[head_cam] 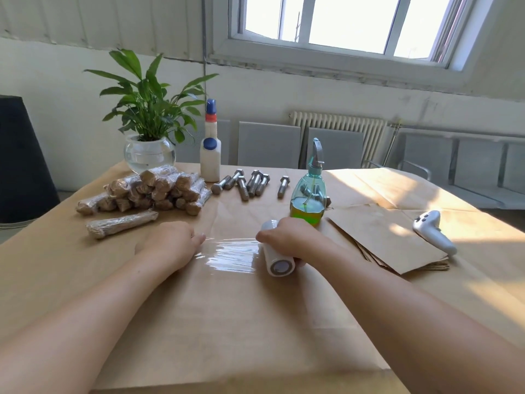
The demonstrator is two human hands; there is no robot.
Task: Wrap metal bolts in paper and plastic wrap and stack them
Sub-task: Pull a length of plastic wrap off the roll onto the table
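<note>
Brown kraft paper (227,322) covers my table. My spray bottle (308,200) is teal with yellow-green liquid; the bolts (250,182) are grey, the glue bottle (210,160) white, blue-capped.

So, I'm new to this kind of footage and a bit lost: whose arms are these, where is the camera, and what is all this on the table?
There is no machine here. A person wears a camera on the head, looking forward and down, so you see that person's own bare arms.

The right hand grips a roll of plastic wrap. The left hand holds the free end of the clear film stretched between them.

The table is covered in brown paper. On it lie a pile of wrapped bolts, one wrapped bolt apart, bare metal bolts, a green spray bottle, a white bottle, a potted plant, cut paper sheets and a white controller.
</note>
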